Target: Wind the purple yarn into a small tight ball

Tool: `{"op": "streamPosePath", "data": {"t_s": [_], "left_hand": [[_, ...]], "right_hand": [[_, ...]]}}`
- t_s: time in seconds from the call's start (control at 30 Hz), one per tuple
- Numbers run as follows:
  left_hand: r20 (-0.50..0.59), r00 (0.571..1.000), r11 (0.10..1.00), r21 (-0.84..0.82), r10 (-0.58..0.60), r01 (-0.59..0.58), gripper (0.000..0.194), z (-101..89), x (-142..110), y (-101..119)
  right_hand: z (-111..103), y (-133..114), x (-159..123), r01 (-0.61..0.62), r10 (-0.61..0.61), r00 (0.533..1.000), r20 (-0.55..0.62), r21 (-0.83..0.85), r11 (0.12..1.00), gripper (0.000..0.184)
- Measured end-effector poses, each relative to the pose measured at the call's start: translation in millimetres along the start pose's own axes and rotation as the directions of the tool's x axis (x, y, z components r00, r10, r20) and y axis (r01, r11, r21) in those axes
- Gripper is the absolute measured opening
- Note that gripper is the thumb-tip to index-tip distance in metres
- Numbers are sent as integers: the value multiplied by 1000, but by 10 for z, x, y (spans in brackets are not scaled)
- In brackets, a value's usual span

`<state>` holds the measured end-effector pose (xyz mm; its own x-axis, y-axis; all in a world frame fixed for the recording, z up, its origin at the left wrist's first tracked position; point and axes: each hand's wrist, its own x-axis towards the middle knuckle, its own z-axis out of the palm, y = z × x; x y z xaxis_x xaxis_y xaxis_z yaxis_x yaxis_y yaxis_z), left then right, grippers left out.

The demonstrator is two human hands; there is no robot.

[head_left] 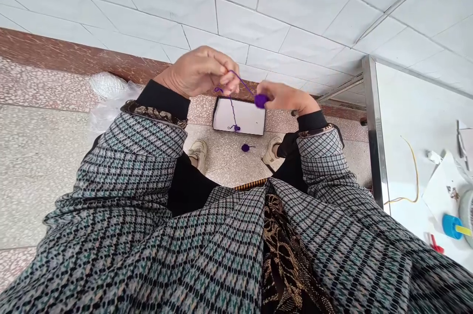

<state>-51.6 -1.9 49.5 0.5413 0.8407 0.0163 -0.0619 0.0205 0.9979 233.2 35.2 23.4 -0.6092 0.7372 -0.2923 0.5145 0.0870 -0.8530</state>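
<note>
Yarn [240, 80] of deep purple stretches between two hands, thin and a bit fuzzy. The left hand [197, 72] has a tight grip, its fingers [229, 77] pinching the strand. The right hand [286, 98] has its grip closed around a round purple ball [260, 101], which sits at the fingertips. A loose strand [231, 112] hangs down from the left hand toward a white box [249, 119] with a black rim, and a small purple tuft [234, 128] lies in the box. One more small ball [246, 147] with a short tail sits on the speckled floor [37, 171] between two shoes [198, 155]. So one ball already lies apart, while the ball in the hand still has yarn running off it. Checked sleeves [121, 171] fill the bottom of the view. To the right, a white desk [406, 107] holds a yellow wire [416, 171], paper [443, 191] and a blue cap [451, 226].
</note>
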Motion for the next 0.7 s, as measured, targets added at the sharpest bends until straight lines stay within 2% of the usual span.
{"op": "streamPosePath", "data": {"t_s": [0.07, 0.13, 0.17, 0.23, 0.27, 0.3, 0.33, 0.37, 0.43, 0.5, 0.53, 0.6, 0.63, 0.67, 0.7], "left_hand": [[-95, 995, 1000, -9, -1, 0, 35, -59, 19, -45], [-144, 990, 1000, 10, -5, 7, 37, -96, 57, -117], [-150, 989, 1000, 25, -7, 11, 38, -98, 80, -155], [-118, 993, 998, 53, -28, 35, 39, -61, 125, -222], [-73, 996, 996, 76, -45, 51, 39, -25, 147, -246], [-11, 998, 992, 110, -63, 64, 39, 20, 167, -263], [60, 995, 985, 156, -82, 71, 38, 68, 187, -274], [136, 986, 976, 207, -100, 71, 37, 115, 205, -279], [251, 960, 954, 297, -127, 48, 37, 191, 232, -275], [300, 944, 943, 331, -137, 31, 37, 220, 242, -264], [297, 946, 945, 327, -131, 28, 38, 214, 240, -259], [236, 966, 956, 293, -108, 35, 38, 170, 226, -258], [189, 977, 962, 270, -102, 48, 38, 137, 217, -263], [140, 985, 967, 248, -103, 66, 39, 103, 209, -273], [94, 990, 970, 229, -110, 86, 41, 73, 204, -286]], "right_hand": [[7, -11, -74, 42, -44, 992, 116, 22, 999, 55], [-22, -14, -126, 137, -154, 982, 111, 146, 980, 65], [-41, -13, -136, 213, -231, 972, 43, 250, 945, 71], [-68, -6, -110, 401, -337, 916, -217, 450, 798, 78], [-68, 5, -69, 483, -333, 871, -362, 499, 720, 77], [-57, 23, -11, 526, -290, 832, -472, 509, 682, 72], [-35, 51, 60, 531, -229, 808, -543, 502, 683, 64], [-3, 88, 136, 506, -162, 797, -581, 497, 705, 54], [72, 182, 271, 383, -47, 803, -594, 454, 805, 35], [135, 266, 328, 217, -36, 847, -530, 284, 934, 31], [151, 291, 317, 149, -67, 895, -440, 155, 977, 33], [149, 286, 226, 123, -127, 985, -119, -42, 992, 35], [133, 258, 158, 162, -159, 984, 75, -35, 986, 36], [111, 217, 84, 200, -203, 949, 240, 38, 979, 37], [86, 170, 14, 221, -260, 897, 358, 146, 964, 40]]}}
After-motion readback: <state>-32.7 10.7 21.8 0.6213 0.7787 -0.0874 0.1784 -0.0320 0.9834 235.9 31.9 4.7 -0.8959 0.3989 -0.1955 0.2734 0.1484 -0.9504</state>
